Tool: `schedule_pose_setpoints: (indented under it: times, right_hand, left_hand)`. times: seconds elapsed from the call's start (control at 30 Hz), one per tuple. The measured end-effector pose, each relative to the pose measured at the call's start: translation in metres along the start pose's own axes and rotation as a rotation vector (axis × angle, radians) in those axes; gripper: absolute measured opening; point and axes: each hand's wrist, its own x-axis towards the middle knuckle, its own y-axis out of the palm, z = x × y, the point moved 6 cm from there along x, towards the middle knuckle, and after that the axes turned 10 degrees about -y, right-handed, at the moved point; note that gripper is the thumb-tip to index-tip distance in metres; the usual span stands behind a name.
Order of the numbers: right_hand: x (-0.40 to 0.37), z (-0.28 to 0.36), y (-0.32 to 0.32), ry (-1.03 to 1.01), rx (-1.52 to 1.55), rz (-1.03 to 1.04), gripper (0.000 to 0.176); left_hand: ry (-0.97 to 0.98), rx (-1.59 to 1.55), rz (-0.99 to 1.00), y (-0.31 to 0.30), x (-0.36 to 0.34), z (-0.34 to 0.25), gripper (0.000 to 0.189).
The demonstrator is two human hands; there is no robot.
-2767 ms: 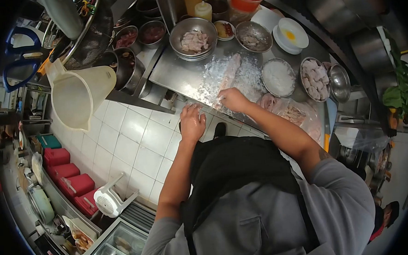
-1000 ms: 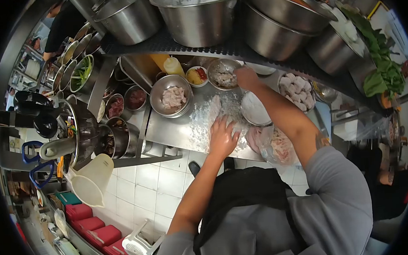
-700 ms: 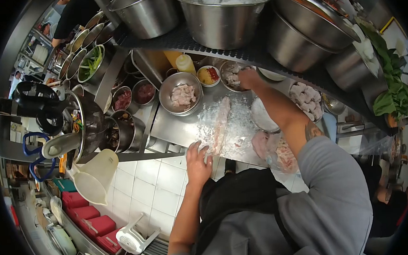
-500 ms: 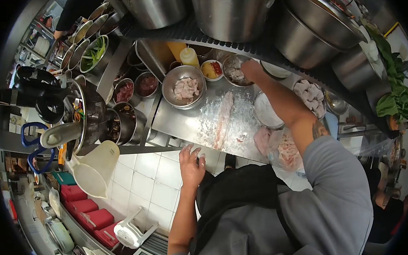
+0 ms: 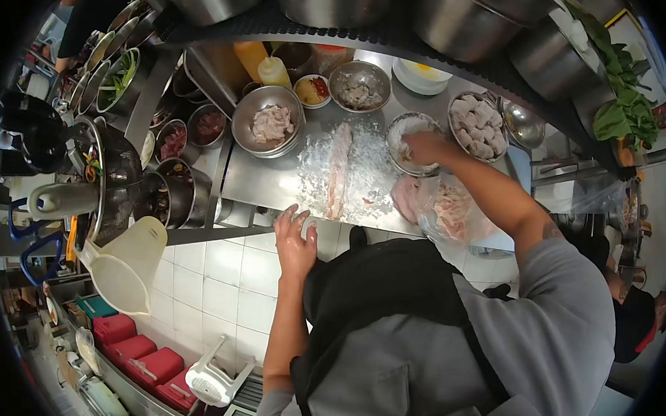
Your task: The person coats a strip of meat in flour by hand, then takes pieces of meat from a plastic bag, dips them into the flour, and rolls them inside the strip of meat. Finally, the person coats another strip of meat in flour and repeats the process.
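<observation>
My right hand (image 5: 424, 150) reaches down into a metal bowl of white powder (image 5: 408, 123), fingers bunched and partly hidden; what they hold I cannot make out. My left hand (image 5: 296, 242) hovers at the counter's front edge, fingers spread and dusted white, holding nothing. Between the hands, a long pale strip of raw meat (image 5: 339, 174) lies on the powder-dusted steel counter (image 5: 264, 183). Behind it stand a bowl with whitish mixed pieces (image 5: 359, 95) and a bowl of pale raw meat (image 5: 272, 125). A plastic bag of raw meat (image 5: 451, 209) is near my right forearm.
A bowl of pale rounded pieces (image 5: 478, 125) stands at the right. Above the counter's back runs a shelf with large steel pots (image 5: 463, 24). A squeeze bottle (image 5: 273, 72) stands at the back. A plastic jug (image 5: 129, 271) hangs at the left.
My right hand has moved from the bowl of whitish pieces at the back to the powder bowl nearer me. My left hand stays by the counter edge. The view has shifted slightly.
</observation>
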Motion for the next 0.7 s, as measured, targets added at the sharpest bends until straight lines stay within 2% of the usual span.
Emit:
schedule_pose_setpoints:
  times: [0.1, 0.2, 0.3, 0.4, 0.5, 0.6, 0.7]
  right_hand:
    - [0.009, 0.001, 0.022, -0.126, -0.128, -0.093, 0.033]
    - [0.028, -0.011, 0.034, -0.189, -0.146, 0.148, 0.037]
    - [0.040, -0.029, 0.025, -0.275, 0.072, 0.102, 0.038]
    - [0.036, -0.028, 0.018, -0.171, 0.017, -0.008, 0.034]
    - [0.022, -0.006, 0.024, -0.171, -0.094, 0.020, 0.045]
    - [0.043, -0.024, 0.037, -0.200, -0.041, 0.090, 0.035]
    - [0.044, -0.035, 0.031, -0.069, -0.090, 0.139, 0.036]
  left_hand:
    - [0.026, 0.027, 0.024, 0.004, 0.002, -0.008, 0.028]
    - [0.025, -0.014, 0.035, 0.004, 0.001, -0.014, 0.027]
    - [0.021, 0.003, 0.029, 0.003, -0.002, -0.014, 0.027]
    - [0.008, 0.017, -0.004, 0.003, -0.008, -0.006, 0.027]
    - [-0.003, 0.016, -0.014, 0.002, -0.017, 0.003, 0.027]
    - [-0.015, 0.001, -0.029, -0.002, -0.019, 0.005, 0.026]
    - [-0.038, -0.021, -0.030, -0.004, -0.021, 0.013, 0.026]
